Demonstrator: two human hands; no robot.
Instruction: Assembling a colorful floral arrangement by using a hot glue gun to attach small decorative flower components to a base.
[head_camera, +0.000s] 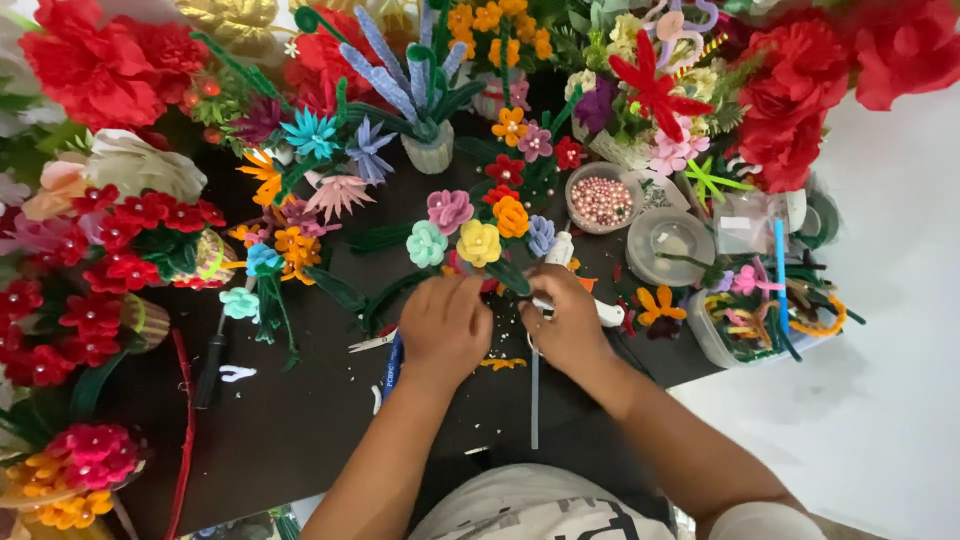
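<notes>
Stems of the small pipe-cleaner bouquet (478, 232) are pinched in my left hand (445, 325), fingers curled tight around their base, at the middle of the dark worktop (300, 420). My right hand (572, 325), just right of the bouquet, seems closed on a white glue gun (560, 250), though my knuckles hide most of it. Hot glue could catch my left fingers, so close. A nudge could tip the bead bowl (602, 198), up-right of the bouquet.
</notes>
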